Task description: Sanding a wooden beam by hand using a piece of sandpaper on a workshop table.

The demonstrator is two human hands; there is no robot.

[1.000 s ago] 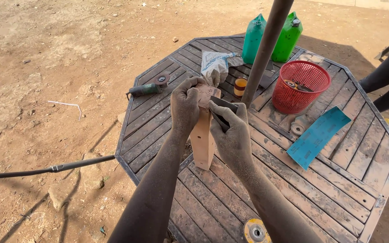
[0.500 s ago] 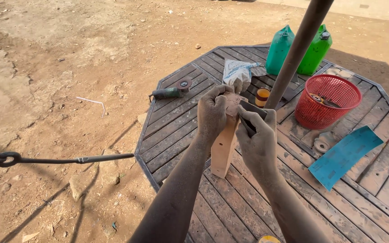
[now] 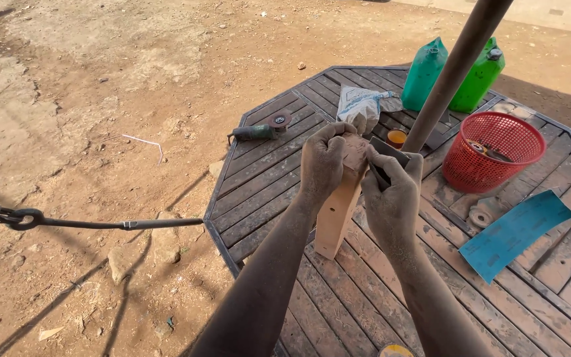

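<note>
Wood block (image 3: pixel 335 215) upright on slatted table (image 3: pixel 266 178), dirt yard (image 3: pixel 87 99) w/ both hands gripping.

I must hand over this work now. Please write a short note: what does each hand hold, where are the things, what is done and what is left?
Left hand: grips the top of the wooden block, which stands on end on the table.
Right hand: holds a dark flat piece against the block's top.
Nearby: grinder, red basket, blue sheet, two green jugs.
Done and left: cannot tell; the hands cover the top.
</note>
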